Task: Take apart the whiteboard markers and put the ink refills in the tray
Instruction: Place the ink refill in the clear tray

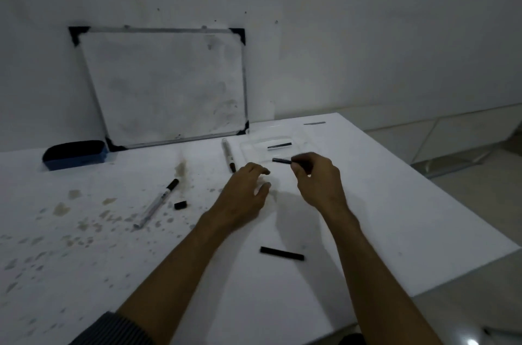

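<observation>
While my right hand (pixel 316 178) pinches a refill (pixel 282 161) lying crosswise just over the tray's (pixel 248 150) near edge, nearer it than my left hand (pixel 248 189), half-curled and apparently empty, I'd lower it in.

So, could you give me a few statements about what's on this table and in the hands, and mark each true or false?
1. The right hand holds a thin black stick over the clear tray. True.
2. The tray is empty. False: one black stick already lies in it.
3. The whiteboard lies flat on the table. False: it leans against the wall.
4. A black stick lies on the table near the forearms. True.
5. The left hand grips the eraser. False: the eraser sits apart, at the far left.
</observation>
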Demonstrator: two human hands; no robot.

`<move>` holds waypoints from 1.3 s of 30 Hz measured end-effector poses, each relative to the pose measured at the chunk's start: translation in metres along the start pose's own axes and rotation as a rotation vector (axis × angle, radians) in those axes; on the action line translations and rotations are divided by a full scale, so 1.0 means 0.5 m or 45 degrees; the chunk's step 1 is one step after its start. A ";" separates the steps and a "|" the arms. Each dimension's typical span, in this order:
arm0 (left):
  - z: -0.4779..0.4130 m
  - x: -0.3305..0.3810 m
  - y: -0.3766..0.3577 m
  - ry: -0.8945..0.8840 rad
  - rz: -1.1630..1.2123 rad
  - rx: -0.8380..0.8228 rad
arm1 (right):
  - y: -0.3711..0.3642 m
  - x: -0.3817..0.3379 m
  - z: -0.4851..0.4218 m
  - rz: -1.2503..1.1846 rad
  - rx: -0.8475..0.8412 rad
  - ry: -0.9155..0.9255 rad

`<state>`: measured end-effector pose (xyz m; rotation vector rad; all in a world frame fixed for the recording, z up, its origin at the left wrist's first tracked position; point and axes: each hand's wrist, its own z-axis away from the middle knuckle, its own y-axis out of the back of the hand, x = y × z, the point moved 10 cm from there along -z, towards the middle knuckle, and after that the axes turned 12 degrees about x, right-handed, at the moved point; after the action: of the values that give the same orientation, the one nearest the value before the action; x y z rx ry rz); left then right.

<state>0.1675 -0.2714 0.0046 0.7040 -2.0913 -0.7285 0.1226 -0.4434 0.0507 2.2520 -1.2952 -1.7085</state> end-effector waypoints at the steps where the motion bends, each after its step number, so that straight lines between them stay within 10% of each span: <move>1: 0.004 -0.002 -0.019 -0.024 -0.002 -0.028 | 0.000 0.002 -0.020 0.022 -0.012 0.023; 10: 0.010 -0.019 -0.043 -0.100 -0.027 -0.109 | -0.138 -0.022 -0.207 0.474 -0.136 0.411; 22: 0.001 -0.029 -0.043 -0.042 0.003 -0.070 | -0.298 0.050 -0.330 0.779 -0.796 0.114; 39: -0.016 -0.033 0.011 0.246 0.144 -0.160 | -0.138 -0.052 -0.097 -0.107 -0.287 0.023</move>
<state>0.1814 -0.2583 0.0046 0.5595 -1.8757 -0.6939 0.2009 -0.4030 0.0570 2.2146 -0.9615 -1.7562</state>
